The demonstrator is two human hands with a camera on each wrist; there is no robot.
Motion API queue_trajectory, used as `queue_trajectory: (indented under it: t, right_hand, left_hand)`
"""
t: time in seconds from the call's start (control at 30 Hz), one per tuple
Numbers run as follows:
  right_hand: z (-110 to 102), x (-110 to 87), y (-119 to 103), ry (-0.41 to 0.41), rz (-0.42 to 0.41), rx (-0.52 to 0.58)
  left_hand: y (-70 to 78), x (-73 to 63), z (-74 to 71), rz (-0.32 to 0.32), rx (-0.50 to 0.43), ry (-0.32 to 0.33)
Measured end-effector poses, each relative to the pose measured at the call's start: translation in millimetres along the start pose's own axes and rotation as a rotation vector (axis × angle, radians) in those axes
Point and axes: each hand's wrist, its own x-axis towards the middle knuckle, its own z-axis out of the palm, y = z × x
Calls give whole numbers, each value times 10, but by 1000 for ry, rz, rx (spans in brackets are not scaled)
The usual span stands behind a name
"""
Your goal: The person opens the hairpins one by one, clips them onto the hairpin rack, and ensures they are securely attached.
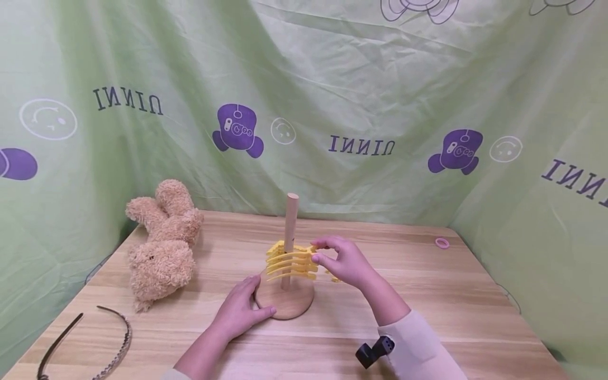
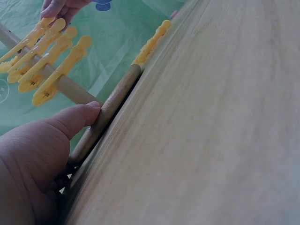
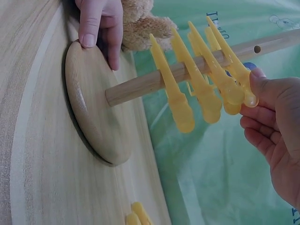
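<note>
A wooden stand has a round base [image 1: 286, 307] and an upright post [image 1: 291, 221]. Several yellow hair clips [image 3: 201, 96] sit spaced one above another along the post. My left hand [image 1: 239, 310] holds the base at its left edge, with the thumb [image 2: 82, 115] on the rim. At the other side, my right hand [image 1: 347, 263] pinches the broad end of the uppermost hair clip [image 3: 234, 61] between thumb and fingers. That clip lies across the post, below a small hole. More yellow clips [image 3: 139, 214] lie on the table to the right of the base.
A tan plush toy [image 1: 163, 248] lies at the table's left side. Near the front left corner is a dark headband [image 1: 127, 338]. A small pink ring [image 1: 442, 243] lies at the back right. Green printed cloth [image 1: 361, 79] hangs behind the wooden table [image 1: 427, 316].
</note>
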Motion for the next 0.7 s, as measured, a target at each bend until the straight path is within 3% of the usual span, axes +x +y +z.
queue_trajectory:
  t: [0.2, 0.33, 0.47, 0.7]
  right_hand:
    - [-11, -18, 12, -27, 9, -2]
    - [-43, -62, 38, -37, 69, 29]
    - [-101, -143, 123, -1, 149, 37]
    - [-203, -350, 414, 90, 221, 17]
  left_hand:
    - [-10, 1, 8, 0, 2, 2]
    - [-12, 0, 11, 2, 1, 2]
    - [-15, -3, 13, 2, 0, 1]
    - [2, -8, 4, -4, -3, 1]
